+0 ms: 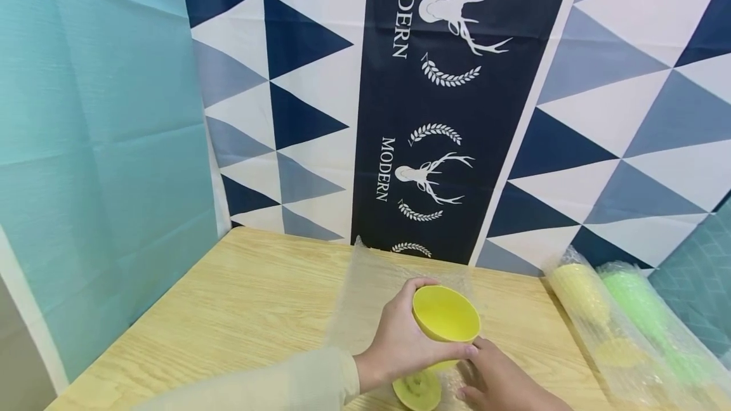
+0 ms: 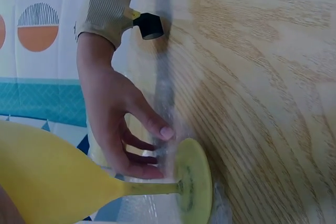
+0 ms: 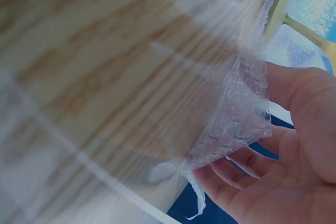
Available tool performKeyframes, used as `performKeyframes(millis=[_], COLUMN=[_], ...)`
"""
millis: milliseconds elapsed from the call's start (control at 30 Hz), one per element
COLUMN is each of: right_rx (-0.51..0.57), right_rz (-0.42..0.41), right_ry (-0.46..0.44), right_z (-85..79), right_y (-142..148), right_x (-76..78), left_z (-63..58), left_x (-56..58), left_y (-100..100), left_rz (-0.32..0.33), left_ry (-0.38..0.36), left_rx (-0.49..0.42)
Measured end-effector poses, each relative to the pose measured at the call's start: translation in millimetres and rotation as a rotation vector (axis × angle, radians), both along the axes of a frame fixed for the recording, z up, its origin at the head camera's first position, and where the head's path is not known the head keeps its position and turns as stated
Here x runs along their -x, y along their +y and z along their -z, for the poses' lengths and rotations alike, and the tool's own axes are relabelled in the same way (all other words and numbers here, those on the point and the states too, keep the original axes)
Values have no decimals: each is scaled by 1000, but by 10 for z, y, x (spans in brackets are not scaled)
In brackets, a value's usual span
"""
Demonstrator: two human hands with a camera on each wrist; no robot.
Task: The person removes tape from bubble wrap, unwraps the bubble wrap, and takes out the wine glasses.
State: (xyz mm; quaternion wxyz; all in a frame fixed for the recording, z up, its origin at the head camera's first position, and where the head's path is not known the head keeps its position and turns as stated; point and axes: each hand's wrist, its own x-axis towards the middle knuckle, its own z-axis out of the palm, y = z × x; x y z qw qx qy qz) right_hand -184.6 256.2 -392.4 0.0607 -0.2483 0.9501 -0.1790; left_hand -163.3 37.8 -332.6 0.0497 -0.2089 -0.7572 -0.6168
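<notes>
My left hand [image 1: 395, 340] grips the bowl of a yellow goblet [image 1: 444, 317] in the head view, thumb and fingers around its sides. In the left wrist view the goblet's thin stem [image 2: 152, 188] and round foot [image 2: 195, 182] show, the foot close over a sheet of bubble wrap [image 1: 365, 300]. Beside the stem is my right hand [image 2: 118, 121], thumb and fingers apart and loosely bent. In the right wrist view its fingertips lie at the folded edge of the bubble wrap [image 3: 239, 114].
Bubble-wrapped goblets, one yellow [image 1: 585, 297] and one green [image 1: 634, 300], lie at the right side of the wooden table [image 1: 251, 297]. A patterned cloth [image 1: 311, 94] hangs behind the table and a teal cloth [image 1: 103, 144] to its left.
</notes>
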Motion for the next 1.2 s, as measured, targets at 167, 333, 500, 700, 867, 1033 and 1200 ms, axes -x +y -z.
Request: performKeyframes(millis=[167,333,500,700,867,1033,1200], right_rx=[-57,-63,-60,-53,-58,-57,-42], right_rz=[22,21,5,7,1,-14,-35], right_ry=[-14,-42,-29,-39,-30,-22,-20], right_z=[-4,-4,9,10,6,4,14], right_y=[-17,-13,4,-1,8,17,15], right_x=[18,43,48,55,54,51,53], left_z=[-26,-62,-80,-135,-241,-325,-370], left_x=[44,127,215,294,376,451,543], left_y=[-83,-185,-303,-447,-550,-636,-720], left_rz=[-36,-64,-83,-114,-146,-149,-178], left_ry=[17,49,53,16,24,37,59], left_rx=[5,8,17,20,20,41,56])
